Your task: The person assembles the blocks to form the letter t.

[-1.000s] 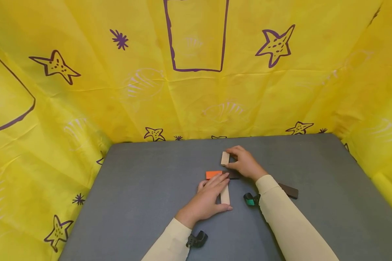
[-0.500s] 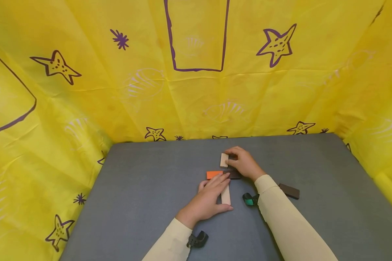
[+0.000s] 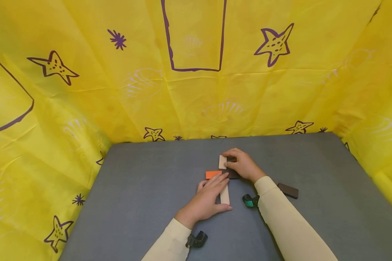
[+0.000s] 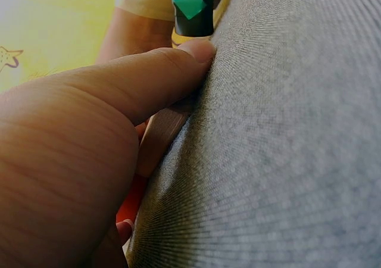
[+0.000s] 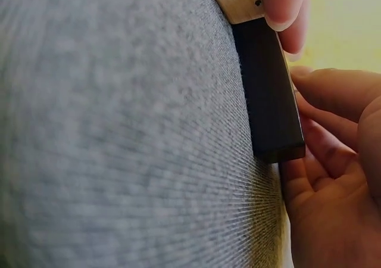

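My left hand (image 3: 205, 203) lies over a long light wooden block (image 3: 225, 196). Its thumb is at the block's near end, and its fairly straight fingers reach across the far end, touching the orange block (image 3: 213, 174) and the black block (image 3: 233, 175). These two lie end to end, crosswise beyond the light one. My right hand (image 3: 245, 166) pinches another light wooden block (image 3: 222, 162) between thumb and fingers, just beyond that row. In the right wrist view, the black block (image 5: 268, 89) meets the wooden end (image 5: 235, 0); the pinched block is hidden there.
A dark brown block (image 3: 288, 190) lies on the grey table (image 3: 143, 203), by my right sleeve (image 3: 287, 217). Yellow printed cloth (image 3: 196, 105) rises behind the table and at both sides. A black wrist device (image 3: 197, 239) juts from the left sleeve, another (image 3: 249, 200) from the right.
My right hand has brought its light block slightly nearer and to the left, toward the orange and black row. My left hand has stayed in place.
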The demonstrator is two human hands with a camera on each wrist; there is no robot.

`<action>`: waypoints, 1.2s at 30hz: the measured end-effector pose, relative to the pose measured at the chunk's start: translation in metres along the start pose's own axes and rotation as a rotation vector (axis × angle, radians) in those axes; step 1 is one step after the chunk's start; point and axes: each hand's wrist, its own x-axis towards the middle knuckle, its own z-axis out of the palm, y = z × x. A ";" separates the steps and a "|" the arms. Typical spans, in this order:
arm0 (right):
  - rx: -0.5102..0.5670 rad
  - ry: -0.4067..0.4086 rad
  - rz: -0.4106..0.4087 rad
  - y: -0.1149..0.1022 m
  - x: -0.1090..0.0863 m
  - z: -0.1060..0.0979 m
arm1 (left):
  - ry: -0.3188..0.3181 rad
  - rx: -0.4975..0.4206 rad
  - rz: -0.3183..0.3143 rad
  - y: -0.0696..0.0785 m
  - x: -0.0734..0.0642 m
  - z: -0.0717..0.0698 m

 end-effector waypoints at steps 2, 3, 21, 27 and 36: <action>0.003 -0.001 -0.001 0.000 0.000 0.001 | 0.000 0.001 0.001 0.000 0.000 0.000; 0.004 -0.001 -0.003 0.000 0.000 0.001 | 0.001 0.002 0.002 0.000 0.000 0.000; 0.008 -0.030 -0.010 -0.002 -0.001 0.002 | 0.009 0.015 0.013 -0.002 0.000 0.000; -0.008 -0.042 -0.002 -0.005 -0.001 0.002 | 0.001 0.011 0.013 -0.001 0.000 0.000; -0.008 -0.046 0.008 -0.004 -0.001 0.002 | -0.002 0.008 0.010 -0.001 0.000 -0.001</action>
